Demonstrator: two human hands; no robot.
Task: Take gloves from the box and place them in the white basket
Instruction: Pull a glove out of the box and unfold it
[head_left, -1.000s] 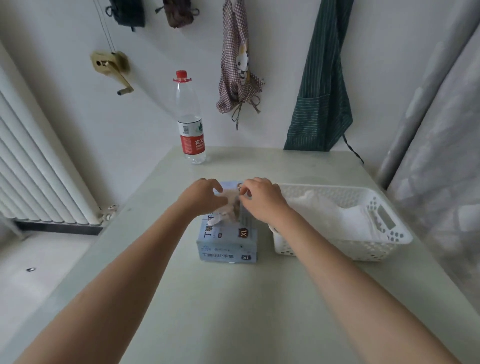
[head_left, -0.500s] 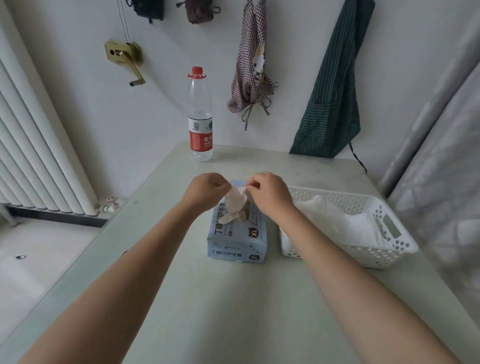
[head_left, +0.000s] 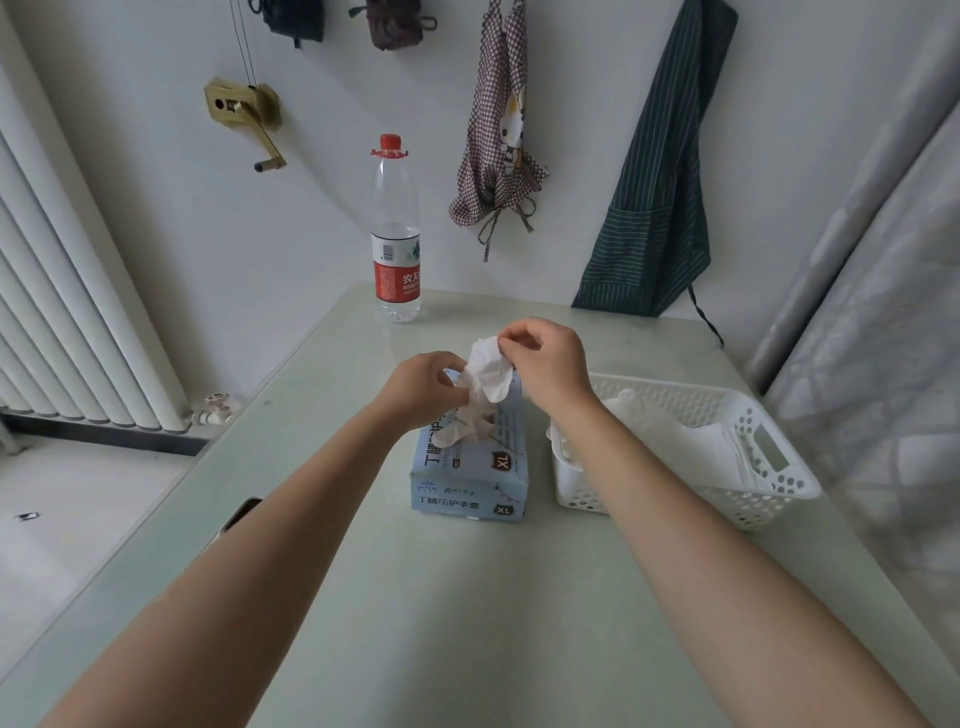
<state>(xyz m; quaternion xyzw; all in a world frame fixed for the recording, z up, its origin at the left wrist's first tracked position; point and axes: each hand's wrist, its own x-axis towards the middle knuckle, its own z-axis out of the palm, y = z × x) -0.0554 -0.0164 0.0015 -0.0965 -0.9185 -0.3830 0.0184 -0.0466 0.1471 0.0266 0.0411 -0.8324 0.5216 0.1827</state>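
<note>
Rising since before: right hand (head_left: 545, 371), fingers pinching glove (head_left: 485, 379) top above box (head_left: 475, 462) | left hand (head_left: 423, 392) fingers gripping glove's side | basket (head_left: 769, 467) sitting beside box.

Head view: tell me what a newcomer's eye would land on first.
First, the white glove at centre, pinched at its top by the right hand and gripped lower by the left hand, above the blue glove box. Next, the white basket right of the box, holding gloves. Then the red-capped water bottle at the table's far edge.
</note>
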